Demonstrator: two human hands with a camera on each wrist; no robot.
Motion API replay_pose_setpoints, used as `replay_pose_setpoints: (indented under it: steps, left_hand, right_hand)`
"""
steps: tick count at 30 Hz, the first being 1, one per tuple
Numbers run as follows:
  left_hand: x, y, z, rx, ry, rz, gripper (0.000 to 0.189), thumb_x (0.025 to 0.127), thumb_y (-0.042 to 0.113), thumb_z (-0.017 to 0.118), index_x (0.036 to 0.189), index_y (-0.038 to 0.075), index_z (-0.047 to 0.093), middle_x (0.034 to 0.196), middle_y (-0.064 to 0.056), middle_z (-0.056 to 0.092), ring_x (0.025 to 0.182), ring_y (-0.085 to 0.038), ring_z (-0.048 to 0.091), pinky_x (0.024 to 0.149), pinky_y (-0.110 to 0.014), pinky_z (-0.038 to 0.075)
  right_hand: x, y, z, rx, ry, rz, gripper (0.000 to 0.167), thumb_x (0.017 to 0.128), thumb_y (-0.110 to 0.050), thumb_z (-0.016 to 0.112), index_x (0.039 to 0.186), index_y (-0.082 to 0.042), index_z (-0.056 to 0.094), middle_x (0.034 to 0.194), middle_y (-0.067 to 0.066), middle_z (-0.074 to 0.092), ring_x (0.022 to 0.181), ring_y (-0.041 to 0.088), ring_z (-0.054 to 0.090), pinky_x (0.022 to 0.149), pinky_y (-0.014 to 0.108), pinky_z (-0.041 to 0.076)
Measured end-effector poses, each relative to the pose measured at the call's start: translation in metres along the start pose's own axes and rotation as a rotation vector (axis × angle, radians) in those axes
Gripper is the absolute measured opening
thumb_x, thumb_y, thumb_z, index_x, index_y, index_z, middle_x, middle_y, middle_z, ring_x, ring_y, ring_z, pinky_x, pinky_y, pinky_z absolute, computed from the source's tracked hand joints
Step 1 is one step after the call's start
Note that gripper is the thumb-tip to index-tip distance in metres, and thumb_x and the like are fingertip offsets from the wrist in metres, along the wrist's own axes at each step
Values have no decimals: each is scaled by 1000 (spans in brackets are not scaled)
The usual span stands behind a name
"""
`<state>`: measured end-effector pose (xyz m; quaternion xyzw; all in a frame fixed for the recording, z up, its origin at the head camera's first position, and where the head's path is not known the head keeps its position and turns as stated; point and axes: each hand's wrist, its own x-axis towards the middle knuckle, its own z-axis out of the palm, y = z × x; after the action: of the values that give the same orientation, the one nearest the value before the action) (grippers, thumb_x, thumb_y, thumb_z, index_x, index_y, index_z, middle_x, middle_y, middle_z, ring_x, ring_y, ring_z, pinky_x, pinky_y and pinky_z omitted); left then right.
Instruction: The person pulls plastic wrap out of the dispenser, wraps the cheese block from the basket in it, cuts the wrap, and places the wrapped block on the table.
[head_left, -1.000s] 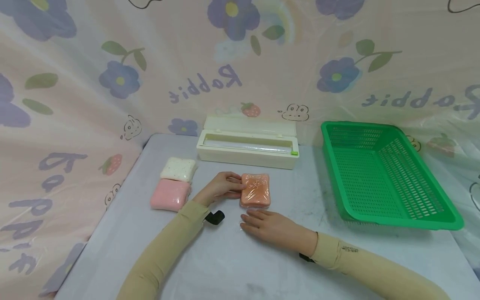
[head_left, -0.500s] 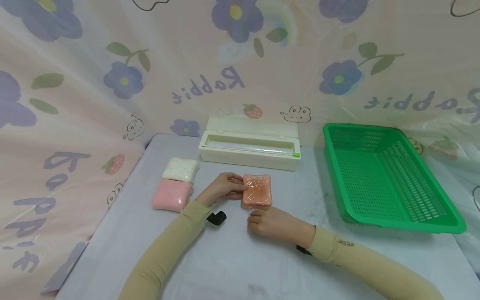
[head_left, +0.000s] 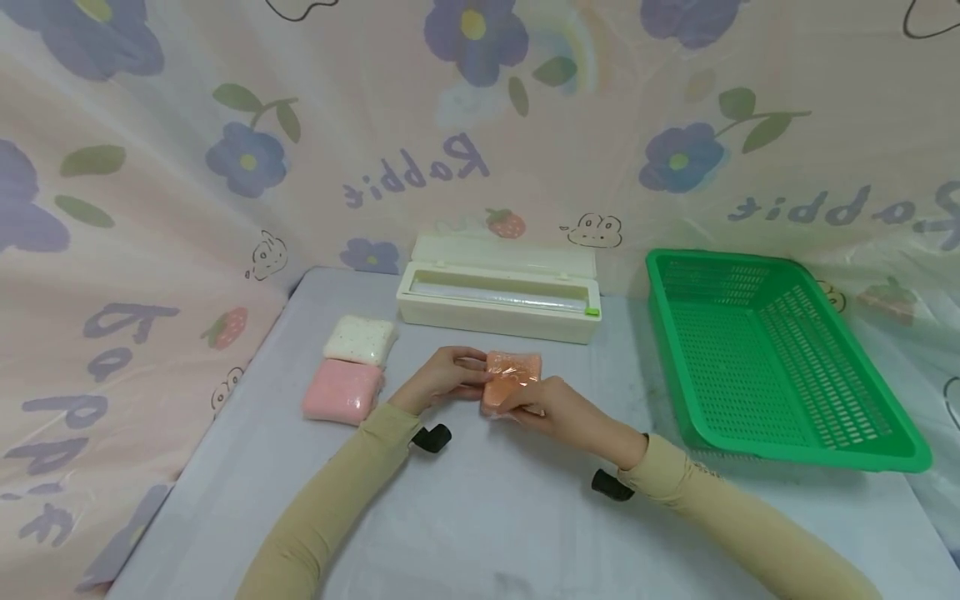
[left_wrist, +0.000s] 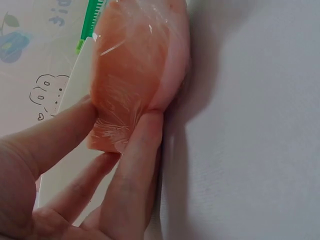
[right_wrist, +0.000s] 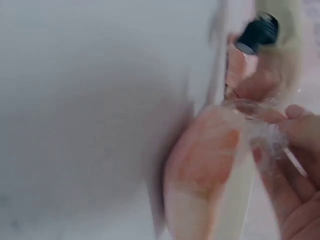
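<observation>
An orange-brown, toast-shaped block (head_left: 504, 385) in clear cling film lies at the middle of the table. My left hand (head_left: 446, 375) holds its left edge; in the left wrist view, fingertips (left_wrist: 150, 125) press on the wrapped end and side of the block (left_wrist: 135, 55). From the right, my right hand (head_left: 573, 417) reaches over the block's near corner. Bunched cling film (right_wrist: 267, 135) is pinched between that hand's thumb and fingers in the right wrist view, beside the end of the block (right_wrist: 205, 155). The right hand hides the block's near right part in the head view.
A pink block (head_left: 342, 392) and a speckled white block (head_left: 360, 339) lie at the left. Behind stands a white cling film dispenser (head_left: 498, 323), lid raised, roll inside. A green plastic basket (head_left: 675, 392) stands at the right. A printed curtain (head_left: 315, 108) surrounds the table.
My right hand has moved from the table below the block up over its near corner, its fingers going from spread to pinching the film. The left hand stays at the left edge.
</observation>
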<state>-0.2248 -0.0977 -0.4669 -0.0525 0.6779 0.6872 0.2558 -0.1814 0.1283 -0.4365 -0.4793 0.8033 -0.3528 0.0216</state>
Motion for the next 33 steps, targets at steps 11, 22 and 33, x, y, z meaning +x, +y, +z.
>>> replay_pose_setpoints:
  steps: [11,22,33]
  left_hand:
    - [1,0,0,4,-19,16,46,85,-7,67,129,-5,54,114,-20,63,89,-26,67,77,-37,58]
    - [-1,3,1,23,-11,10,47,85,-8,66,130,-6,53,116,-21,61,93,-28,67,78,-38,57]
    - [0,0,2,40,7,4,46,85,-8,67,129,-5,55,115,-20,63,93,-28,67,77,-37,58]
  right_hand:
    - [15,25,-7,372,134,374,12,86,2,68,96,-3,73,95,6,71,89,19,68,75,28,57]
    - [15,36,9,364,281,364,12,82,3,72,93,-1,73,93,9,71,83,21,68,71,28,58]
    - [13,29,22,36,373,381,21,74,1,81,90,-8,72,88,-2,69,82,16,59,69,31,50]
